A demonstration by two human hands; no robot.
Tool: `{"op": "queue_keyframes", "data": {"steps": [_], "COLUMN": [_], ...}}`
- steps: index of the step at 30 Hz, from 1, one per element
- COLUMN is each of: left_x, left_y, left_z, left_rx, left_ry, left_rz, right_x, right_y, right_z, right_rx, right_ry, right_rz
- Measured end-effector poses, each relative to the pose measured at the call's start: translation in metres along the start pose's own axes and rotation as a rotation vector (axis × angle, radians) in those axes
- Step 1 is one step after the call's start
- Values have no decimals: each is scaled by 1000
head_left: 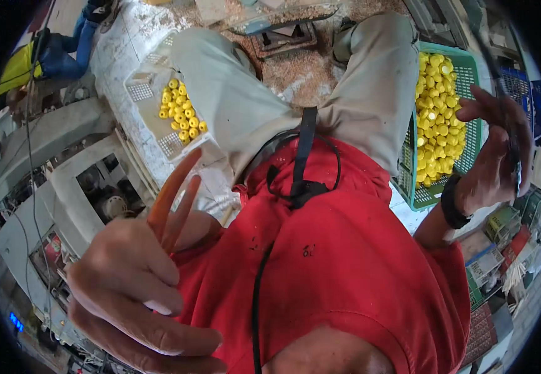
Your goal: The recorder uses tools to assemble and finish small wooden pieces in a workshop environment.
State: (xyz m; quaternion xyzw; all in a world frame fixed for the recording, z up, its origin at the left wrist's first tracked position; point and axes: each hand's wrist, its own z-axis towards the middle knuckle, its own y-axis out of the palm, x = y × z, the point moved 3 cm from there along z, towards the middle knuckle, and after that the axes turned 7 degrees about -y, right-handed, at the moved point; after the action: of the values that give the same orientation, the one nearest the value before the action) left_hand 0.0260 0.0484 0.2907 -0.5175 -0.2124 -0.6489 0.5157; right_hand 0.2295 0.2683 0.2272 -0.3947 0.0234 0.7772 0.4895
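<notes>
My left hand is close to the camera at the lower left, fingers curled around an orange two-pronged tool whose tips point up toward a white basket. That basket holds several small yellow caps. My right hand, with a black band on the wrist, is raised at the right with its fingers apart. It hovers at the right edge of a green basket filled with yellow caps. A thin dark cable runs across this hand; whether the hand touches it is unclear.
My red shirt and beige trousers fill the middle, with a black strap hanging down the front. Sawdust-like grit covers the floor between my legs. White machine housings stand at the left, and boxes and packets are stacked at the right.
</notes>
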Motion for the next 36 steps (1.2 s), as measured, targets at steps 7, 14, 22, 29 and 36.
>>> {"op": "queue_keyframes", "data": {"steps": [7, 14, 22, 29, 36], "left_x": [18, 15, 30, 31, 34], "left_y": [2, 29, 22, 26, 2], "left_z": [18, 19, -6, 6, 14], "left_rx": [-128, -204, -65, -128, -16], "left_ry": [-131, -73, 38, 52, -230], "left_rz": [-11, -325, -402, -317, -98], "right_x": [-26, -65, -96, -116, -150], "right_y": [-42, -4, 29, 27, 57], "right_z": [7, 13, 33, 40, 51], "right_rx": [76, 329, 113, -333, -675], "right_ry": [-113, 263, 251, 6, -347], "right_rz": [-592, 256, 1297, 1416, 649]}}
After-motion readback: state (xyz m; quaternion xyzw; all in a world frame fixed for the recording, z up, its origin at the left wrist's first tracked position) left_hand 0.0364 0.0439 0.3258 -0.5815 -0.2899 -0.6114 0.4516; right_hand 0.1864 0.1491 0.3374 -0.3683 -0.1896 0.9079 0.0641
